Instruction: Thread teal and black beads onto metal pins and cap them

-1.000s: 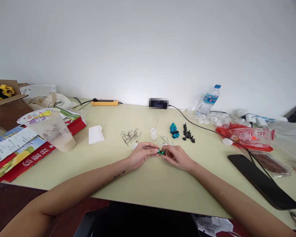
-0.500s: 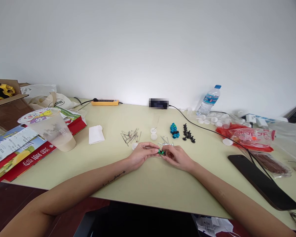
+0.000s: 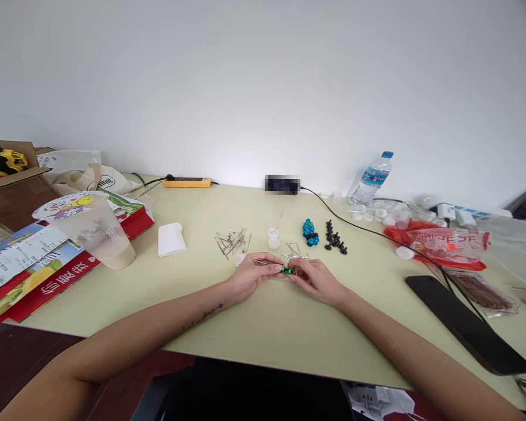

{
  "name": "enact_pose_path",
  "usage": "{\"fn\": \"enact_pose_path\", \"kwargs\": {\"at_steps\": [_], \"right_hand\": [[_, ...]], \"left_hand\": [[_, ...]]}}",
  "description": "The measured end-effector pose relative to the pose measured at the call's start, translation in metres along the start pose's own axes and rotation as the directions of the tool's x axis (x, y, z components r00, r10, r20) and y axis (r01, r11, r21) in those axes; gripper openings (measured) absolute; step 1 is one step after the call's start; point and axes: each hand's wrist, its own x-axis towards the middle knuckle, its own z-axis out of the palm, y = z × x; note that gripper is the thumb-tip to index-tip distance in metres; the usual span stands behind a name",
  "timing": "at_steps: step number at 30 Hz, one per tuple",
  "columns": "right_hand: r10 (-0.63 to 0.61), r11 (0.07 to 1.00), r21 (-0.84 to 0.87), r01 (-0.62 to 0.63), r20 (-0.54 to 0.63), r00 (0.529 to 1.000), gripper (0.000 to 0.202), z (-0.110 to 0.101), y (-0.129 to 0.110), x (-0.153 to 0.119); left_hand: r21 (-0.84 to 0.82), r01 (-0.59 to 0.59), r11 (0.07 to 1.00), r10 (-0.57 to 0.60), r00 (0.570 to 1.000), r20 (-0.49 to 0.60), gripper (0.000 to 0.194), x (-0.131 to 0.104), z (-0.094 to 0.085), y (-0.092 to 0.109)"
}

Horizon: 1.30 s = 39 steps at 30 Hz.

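Observation:
My left hand and my right hand meet above the table near its middle. Both pinch a small green and black part, mostly covered by fingertips, so its exact kind cannot be made out. A thin metal pin seems to lie along the fingers of my left hand. Just beyond my hands are bent metal hex keys. To their left lies a loose pile of thin metal pins. Blue bead-like pieces and black flat-headed pieces form two clusters on the right.
Small white round caps lie behind my hands, and folded white paper to the left. A lidded drink cup stands on red packaging. Rightward are a water bottle, a black cable, a red wrapper and a dark power bank-like slab.

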Motion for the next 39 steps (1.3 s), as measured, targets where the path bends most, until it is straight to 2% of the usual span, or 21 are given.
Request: {"fn": "enact_pose_path", "kwargs": {"at_steps": [39], "right_hand": [[0.013, 1.000, 0.021, -0.014, 0.028, 1.000, 0.017, -0.0001, 0.0014, -0.0003]], "left_hand": [[0.001, -0.008, 1.000, 0.008, 1.000, 0.021, 0.024, 0.0011, -0.0024, -0.0014]]}}
